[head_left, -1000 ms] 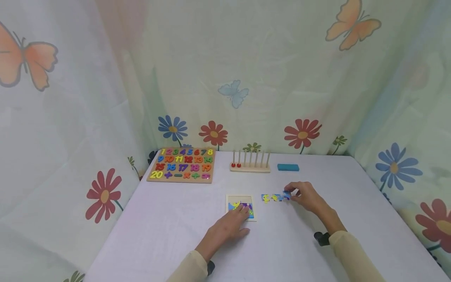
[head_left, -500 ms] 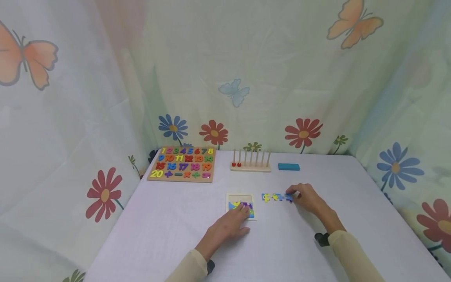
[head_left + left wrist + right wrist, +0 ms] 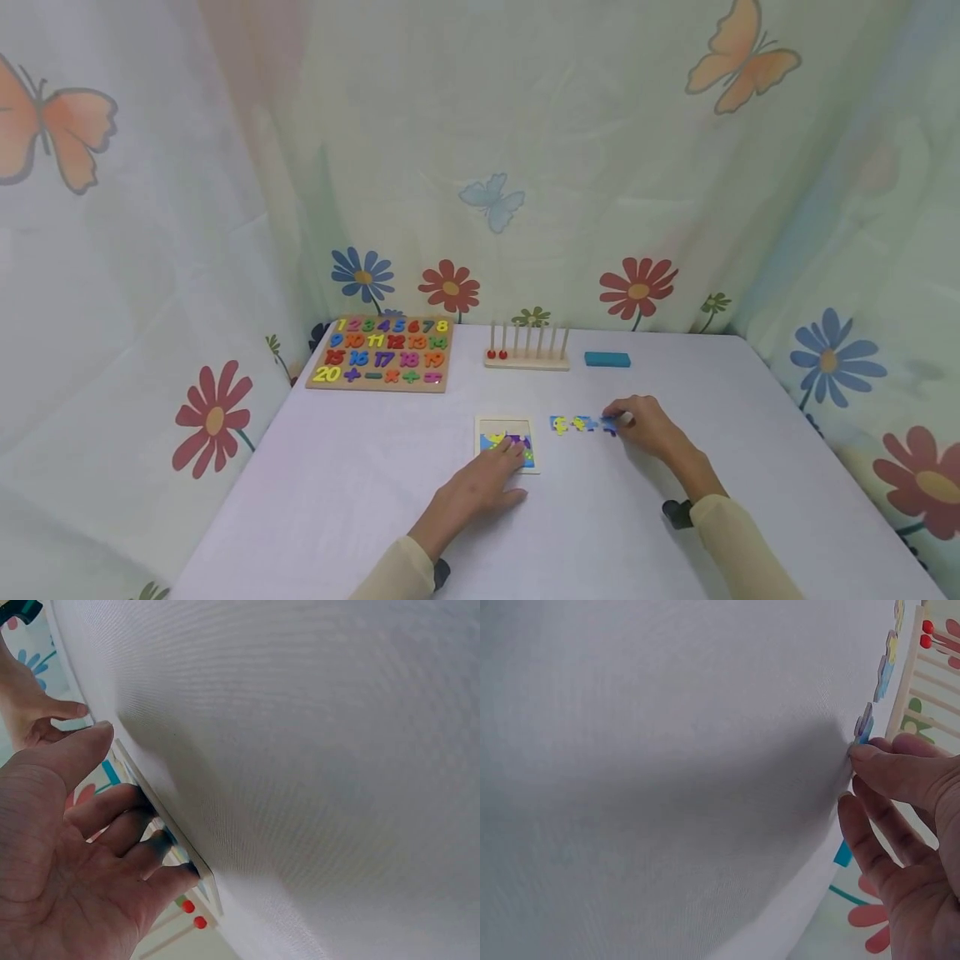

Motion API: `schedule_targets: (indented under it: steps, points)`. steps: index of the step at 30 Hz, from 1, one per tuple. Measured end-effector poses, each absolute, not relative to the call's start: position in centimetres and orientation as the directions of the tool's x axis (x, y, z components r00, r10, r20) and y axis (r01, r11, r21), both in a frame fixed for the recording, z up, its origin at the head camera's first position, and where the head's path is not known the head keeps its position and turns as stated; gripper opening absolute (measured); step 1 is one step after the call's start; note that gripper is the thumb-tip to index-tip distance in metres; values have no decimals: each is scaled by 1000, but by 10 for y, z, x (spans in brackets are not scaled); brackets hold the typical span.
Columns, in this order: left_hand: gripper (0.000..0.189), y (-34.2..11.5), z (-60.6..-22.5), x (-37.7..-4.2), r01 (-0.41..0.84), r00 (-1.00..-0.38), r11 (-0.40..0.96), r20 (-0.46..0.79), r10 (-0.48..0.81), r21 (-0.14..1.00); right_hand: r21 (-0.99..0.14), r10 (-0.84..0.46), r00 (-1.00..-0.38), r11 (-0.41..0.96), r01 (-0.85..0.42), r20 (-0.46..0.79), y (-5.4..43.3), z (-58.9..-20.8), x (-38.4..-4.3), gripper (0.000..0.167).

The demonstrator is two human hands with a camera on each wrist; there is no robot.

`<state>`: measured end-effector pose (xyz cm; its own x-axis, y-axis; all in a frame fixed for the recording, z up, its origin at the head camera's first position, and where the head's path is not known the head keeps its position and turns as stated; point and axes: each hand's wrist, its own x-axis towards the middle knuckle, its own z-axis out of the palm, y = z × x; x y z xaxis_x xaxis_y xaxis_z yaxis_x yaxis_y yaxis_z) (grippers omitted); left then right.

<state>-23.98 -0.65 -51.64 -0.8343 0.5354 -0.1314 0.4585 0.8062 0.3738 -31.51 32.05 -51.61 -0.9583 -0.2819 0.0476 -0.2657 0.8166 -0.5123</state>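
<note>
My left hand [image 3: 480, 487] rests with its fingertips on the jigsaw in a small wooden frame [image 3: 536, 454]. The jigsaw pieces [image 3: 495, 439] inside are yellow, purple and blue, and the frame's far strip is bare wood. In the left wrist view, the fingers of my left hand [image 3: 97, 847] reach over the frame's edge. To the right of the frame, my right hand [image 3: 651, 427] pinches a blue and purple puzzle piece [image 3: 608, 423] between thumb and fingers, low at the tabletop. Beside it lie loose blue and yellow puzzle pieces [image 3: 559, 425] in a row.
A number board [image 3: 378, 386] with colourful digits lies at the back left. Behind the frame stands a wooden peg rack [image 3: 528, 362] with two red beads. A teal block [image 3: 607, 359] lies to its right. Printed curtains [image 3: 420, 125] surround the white table [image 3: 322, 500].
My right hand has lowered the puzzle piece from a tilt to flatter at the table, at the row's right end. The left hand stays on the frame. The head view has shifted slightly.
</note>
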Motion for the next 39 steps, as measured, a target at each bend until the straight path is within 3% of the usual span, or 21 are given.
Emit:
schedule_targets:
  steps: [23,29,39]
  points:
    - [68,-3,-517,-240,452,-843,827,-142,518,334,-509,-258,-965,824,-249,54,321,-513,-310,32]
    - [62,-1,-511,-242,465,-848,829,-115,518,310,-529,-239,-962,803,-274,135,321,-513,-307,44]
    - [52,-2,-508,-244,546,-819,808,-63,571,220,-533,-227,-935,773,-343,273,295,-504,-304,43]
